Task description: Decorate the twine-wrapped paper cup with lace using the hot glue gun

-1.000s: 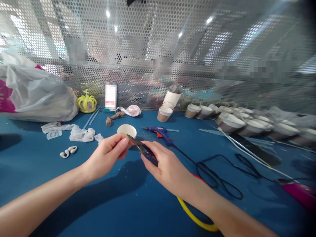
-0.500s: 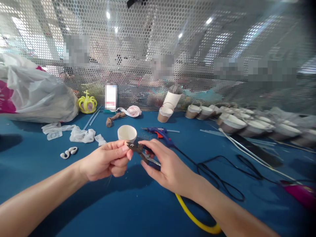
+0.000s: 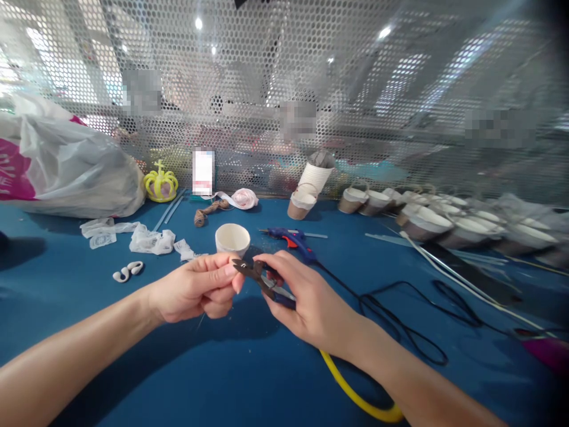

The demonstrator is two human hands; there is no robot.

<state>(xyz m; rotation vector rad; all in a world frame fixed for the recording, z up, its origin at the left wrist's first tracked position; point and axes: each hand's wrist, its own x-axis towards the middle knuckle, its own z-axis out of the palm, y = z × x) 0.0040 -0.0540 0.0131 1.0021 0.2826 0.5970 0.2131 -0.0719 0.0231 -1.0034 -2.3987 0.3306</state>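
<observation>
**Snips held over the blue table**

Just in front of the paper cup (image 3: 232,238), the right hand (image 3: 306,299) grips small snips (image 3: 262,279), blades pointing left toward the left hand (image 3: 198,290), whose thumb and forefinger pinch something too fine to make out, seemingly held to the blades. Right of the cup lies a glue gun (image 3: 294,239); left of it, white scraps (image 3: 151,242).
</observation>
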